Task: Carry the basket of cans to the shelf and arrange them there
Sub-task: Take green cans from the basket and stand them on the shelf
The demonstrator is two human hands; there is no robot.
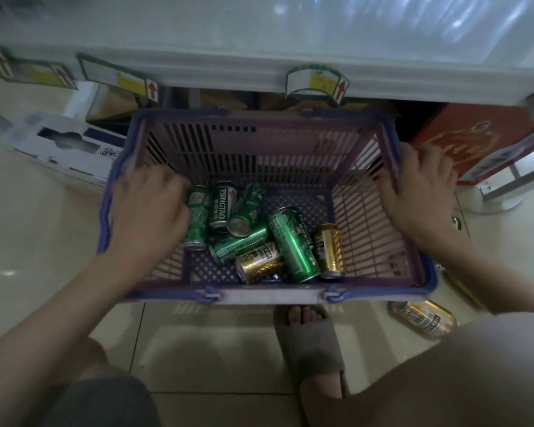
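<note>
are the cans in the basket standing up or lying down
Lying down: the cans rest on their sides, jumbled on the basket floor, ends facing sideways.

Pale tiled floor (198,340), glossy, dim light. Cartons beneath: white box (59,146) left, red box (475,140) right.

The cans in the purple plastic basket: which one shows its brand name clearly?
The upright-lettered green can near the left hand, second from the left. Its white "TSINGTAO" lettering runs along its side; the other green and gold cans show no readable name.
</note>
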